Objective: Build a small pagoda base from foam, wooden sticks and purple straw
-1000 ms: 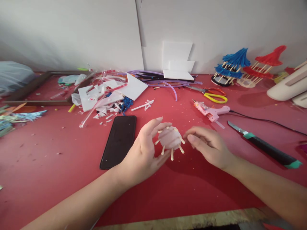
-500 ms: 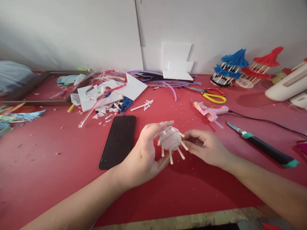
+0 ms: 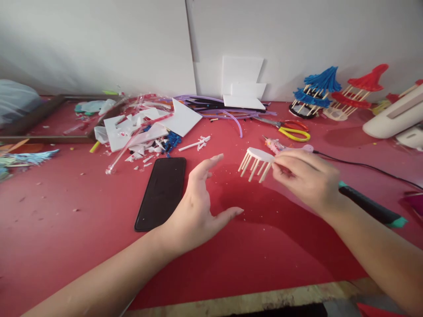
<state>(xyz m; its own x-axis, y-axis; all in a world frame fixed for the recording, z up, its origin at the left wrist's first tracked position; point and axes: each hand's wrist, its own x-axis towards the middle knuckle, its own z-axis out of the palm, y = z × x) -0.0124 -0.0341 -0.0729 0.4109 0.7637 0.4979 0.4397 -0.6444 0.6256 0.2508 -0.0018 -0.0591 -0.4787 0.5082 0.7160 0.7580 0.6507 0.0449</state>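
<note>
Sticks (image 3: 254,171) point down from the white disc (image 3: 259,154) that your right hand (image 3: 307,178) pinches by its rim, well in from the near edge of the bench (image 3: 211,273), apparently clear of its surface. Your left hand (image 3: 197,211) is spread wide, just beside the phone (image 3: 161,193). A glue gun (image 3: 273,144) lies partly hidden behind your right hand.

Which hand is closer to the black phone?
Left. The left hand is beside the black phone, at its right edge; the right hand is farther off to the right, holding the white disc with sticks.
</note>
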